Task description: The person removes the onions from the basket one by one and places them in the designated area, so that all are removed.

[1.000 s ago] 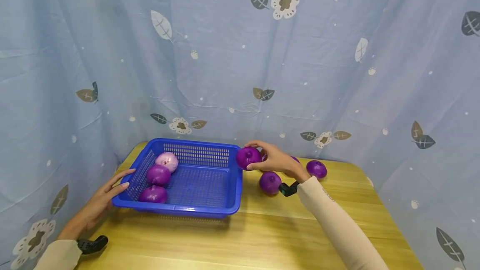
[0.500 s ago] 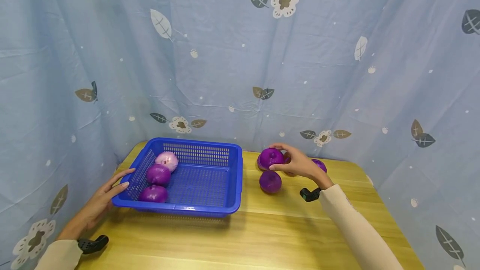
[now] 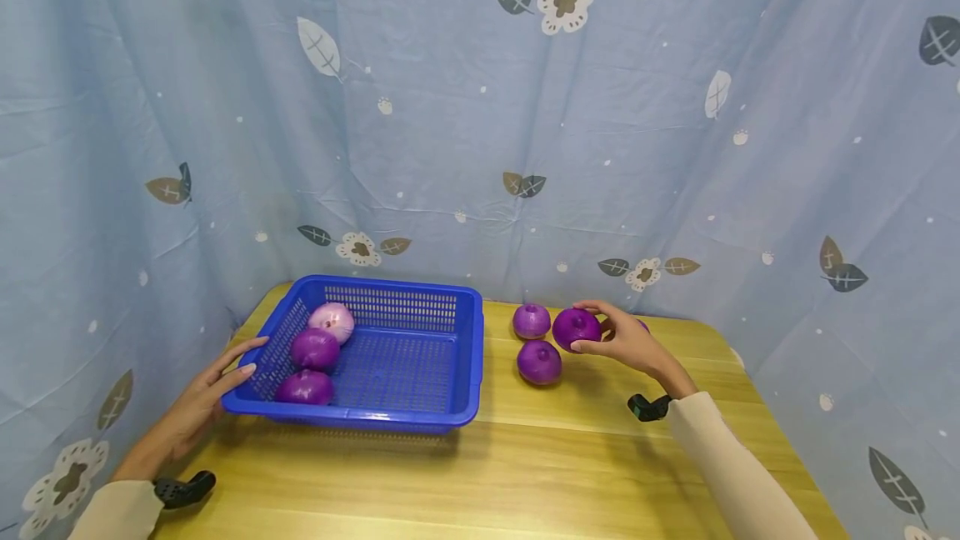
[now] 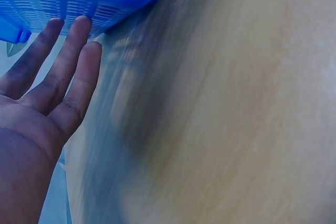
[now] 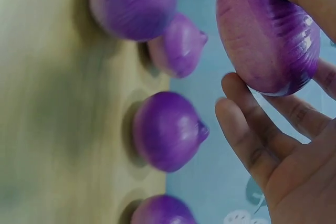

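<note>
My right hand (image 3: 633,346) holds a purple onion (image 3: 577,330) between thumb and fingers, above the right part of the table. In the right wrist view this onion (image 5: 268,38) shows a paler patch and sits off the wood. Just left of it, two onions rest on the table: a lighter one (image 3: 532,321) behind and a darker one (image 3: 539,362) in front. My left hand (image 3: 197,402) touches the left rim of a blue plastic basket (image 3: 375,417) with fingers extended; the left wrist view shows fingertips (image 4: 81,24) at its slotted side.
Inside the basket, along its left side, lie a pale pink-white onion (image 3: 332,322) and two purple onions (image 3: 315,349). Another onion (image 3: 642,326) is mostly hidden behind my right hand. A blue patterned curtain (image 3: 480,107) hangs around the wooden table (image 3: 510,473).
My right hand has carried the onion rightward, from beside the basket's right rim past the two loose onions. My left hand and the basket have stayed put.
</note>
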`<state>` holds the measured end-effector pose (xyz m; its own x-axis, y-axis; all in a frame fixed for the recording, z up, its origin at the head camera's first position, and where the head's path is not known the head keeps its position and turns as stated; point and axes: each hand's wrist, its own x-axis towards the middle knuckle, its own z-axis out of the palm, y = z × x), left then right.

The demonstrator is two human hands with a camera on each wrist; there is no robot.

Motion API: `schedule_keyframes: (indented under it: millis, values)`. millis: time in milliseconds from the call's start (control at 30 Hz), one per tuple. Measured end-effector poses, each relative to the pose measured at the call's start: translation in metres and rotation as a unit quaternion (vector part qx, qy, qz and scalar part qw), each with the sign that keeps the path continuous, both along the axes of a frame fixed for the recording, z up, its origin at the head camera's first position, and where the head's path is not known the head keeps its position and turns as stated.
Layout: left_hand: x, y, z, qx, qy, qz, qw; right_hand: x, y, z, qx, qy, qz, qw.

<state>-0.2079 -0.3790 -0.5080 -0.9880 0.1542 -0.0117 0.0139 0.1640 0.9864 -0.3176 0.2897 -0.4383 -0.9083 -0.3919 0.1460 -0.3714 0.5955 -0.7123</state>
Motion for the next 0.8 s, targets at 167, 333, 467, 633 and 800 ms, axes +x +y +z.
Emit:
schedule_keyframes:
  millis: [167,333,467,633,800]
  values:
    - [-0.001,-0.001,0.001,0.006,0.001,-0.003,1.0,0.003,0.014,-0.013,0.005,0.012,-0.013,1.0]
    - [-0.001,-0.001,0.0,0.016,-0.001,-0.006,0.9998,0.005,0.023,-0.026,-0.003,0.004,-0.017,1.0]
    - [-0.001,-0.002,0.0,0.021,0.006,-0.011,0.9997,0.007,0.029,-0.034,-0.008,0.005,-0.016,1.0]
    - [-0.001,-0.002,-0.001,0.023,0.009,-0.014,0.9996,0.009,0.034,-0.043,-0.011,0.002,-0.021,1.0]
    - [0.0,-0.001,-0.001,0.021,0.011,-0.016,0.9996,0.012,0.037,-0.053,-0.006,-0.008,-0.031,0.999]
